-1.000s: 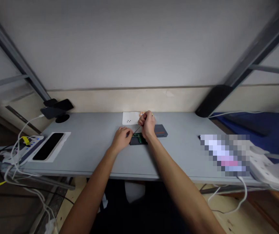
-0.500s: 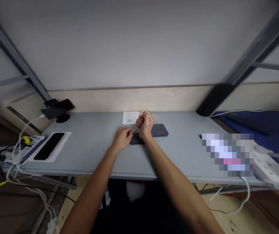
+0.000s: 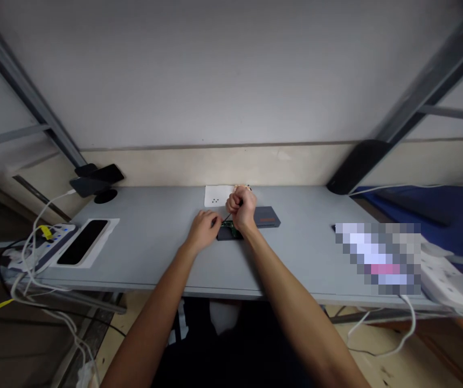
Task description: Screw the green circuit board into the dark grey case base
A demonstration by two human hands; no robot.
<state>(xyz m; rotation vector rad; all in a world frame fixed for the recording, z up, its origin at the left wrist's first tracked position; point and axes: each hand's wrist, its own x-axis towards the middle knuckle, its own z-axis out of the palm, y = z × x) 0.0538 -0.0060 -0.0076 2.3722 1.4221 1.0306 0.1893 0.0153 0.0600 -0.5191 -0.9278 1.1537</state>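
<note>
My right hand (image 3: 242,207) is closed in a fist around a screwdriver (image 3: 227,216). Its thin dark shaft slants down and left to a green circuit board (image 3: 227,224), and its handle is mostly hidden in the fist. The board lies in a dark open casing (image 3: 226,235) on the desk. At the casing's left edge, my left hand (image 3: 202,229) has its fingers curled and pressed against it, near the shaft's tip. A grey cover with orange lettering (image 3: 267,217) lies right behind my right wrist.
Behind the hands lies a white sheet (image 3: 216,195) with several small dark screws on it. A phone (image 3: 83,242) rests on white paper at the left, beside a power strip (image 3: 55,240) with cables. A black cylinder (image 3: 356,167) stands back right; a blurred-out device (image 3: 377,258) lies right.
My right fist has turned slightly and shifted a little right, so more of the green board shows. The yellow spot above the fist is out of sight. My left hand has stayed in place.
</note>
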